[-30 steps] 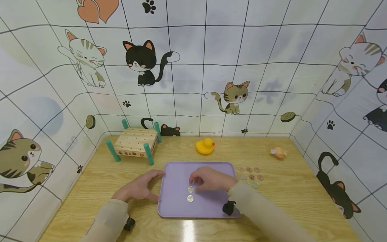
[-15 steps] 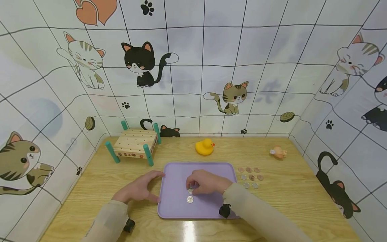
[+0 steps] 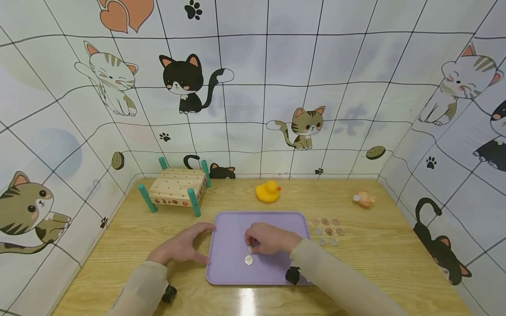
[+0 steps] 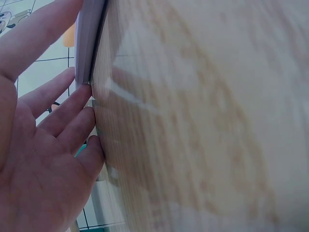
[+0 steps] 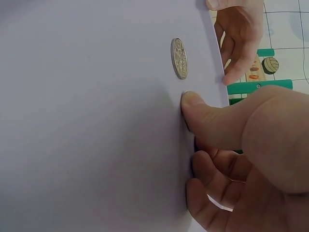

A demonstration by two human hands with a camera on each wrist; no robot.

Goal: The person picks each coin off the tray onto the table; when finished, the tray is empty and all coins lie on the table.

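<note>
A lavender tray (image 3: 231,274) lies on the wooden table. My left hand (image 3: 179,245) rests against its left edge, thumb and fingers spread; the left wrist view shows those fingers (image 4: 72,113) fairly straight beside the tray's side. Over the tray's middle, my right hand (image 3: 270,238) pinches a silver coin (image 3: 249,249) with curled fingers, low on the surface. Most of that coin is hidden by the thumb and fingertips. Just nearer to me, another silver coin (image 3: 248,260) lies flat; the right wrist view has this coin (image 5: 179,58) beside my thumb tip.
Several copper and silver coins (image 3: 329,231) lie in rows right of the tray. Behind it sits a yellow rubber duck (image 3: 267,192). A small wooden stand with green legs (image 3: 178,185) is at back left, a small orange toy (image 3: 364,199) at back right. Cat-patterned walls enclose the table.
My right hand has moved slightly left and toward me, so its fingers now cover most of the farther coin. The left hand stays at the tray's edge.
</note>
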